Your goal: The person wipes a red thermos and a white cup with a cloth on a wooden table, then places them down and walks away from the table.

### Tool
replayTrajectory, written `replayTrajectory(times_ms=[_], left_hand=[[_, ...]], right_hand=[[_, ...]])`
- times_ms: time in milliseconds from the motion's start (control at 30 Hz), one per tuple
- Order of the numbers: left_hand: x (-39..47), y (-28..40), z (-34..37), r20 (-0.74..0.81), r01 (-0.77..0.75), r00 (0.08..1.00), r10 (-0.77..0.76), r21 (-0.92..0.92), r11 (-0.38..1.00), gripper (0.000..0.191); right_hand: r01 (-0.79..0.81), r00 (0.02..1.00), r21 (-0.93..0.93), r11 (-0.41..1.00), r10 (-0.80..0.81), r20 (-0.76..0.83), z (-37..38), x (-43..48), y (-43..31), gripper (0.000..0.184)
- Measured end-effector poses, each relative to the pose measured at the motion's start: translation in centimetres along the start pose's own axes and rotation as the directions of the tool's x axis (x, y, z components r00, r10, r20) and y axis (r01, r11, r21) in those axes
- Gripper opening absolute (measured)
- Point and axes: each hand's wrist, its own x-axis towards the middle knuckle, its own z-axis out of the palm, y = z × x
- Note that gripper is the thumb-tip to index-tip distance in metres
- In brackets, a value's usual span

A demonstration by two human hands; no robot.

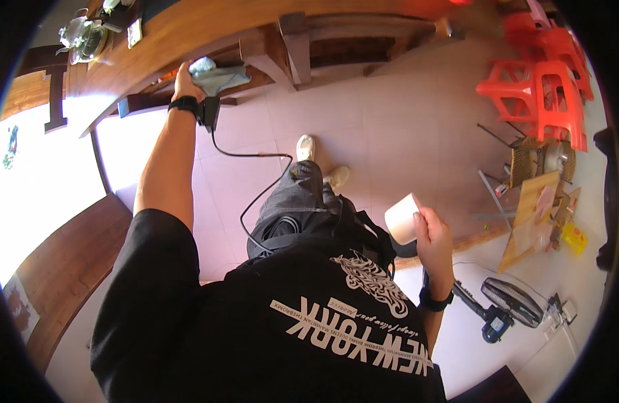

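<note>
My left hand reaches forward to the edge of a wooden table, holding a light blue cloth that is bunched near the thumb and hangs out to the right. Its fingers are partly hidden. A black strap and a small black box with a cable sit on that wrist. Over on the right, at waist height, my right hand grips a white cup, which is tilted. The inside of the cup cannot be seen.
A glass teapot stands on the table at far left. Red plastic stools are stacked at right, near a leaning wooden board and a black fan. A curved wooden bench lies at left. The cable loops to my waist.
</note>
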Motion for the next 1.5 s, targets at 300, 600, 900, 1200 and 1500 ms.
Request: replayTrajectory(times_ms=[300,600,900,1200,1500], left_hand=[[0.7,0.3,-0.6,0.061,0.027,0.998,-0.024,-0.057,0.998,0.043],[-13.1,-1.8,-3.4,0.38,-0.39,0.919,-0.109,0.916,-0.096,0.058],[-25.1,-7.9,13.0,0.643,-0.743,0.636,-0.426,0.659,-0.115,0.052],[-32.1,-15.6,33.1,0.843,-0.929,0.346,-0.411,0.37,-0.023,0.053],[-34.9,-27.5,45.1,0.88,-0.879,0.235,-0.413,0.373,0.296,0.041]], right_hand=[[0.056,0.998,-0.041,0.998,-0.055,0.018,0.1,4.9,-2.6,0.019],[-0.114,0.992,-0.019,0.993,0.114,0.048,-2.1,5.2,-3.1,0.02],[-0.053,0.964,0.117,0.992,0.081,-0.252,-4.7,5.3,1.0,0.019],[-0.199,0.896,0.237,0.951,0.275,-0.349,-12.2,2.9,9.0,0.019],[-0.209,0.801,0.371,0.905,0.376,-0.466,-17.3,1.9,16.4,0.018]])
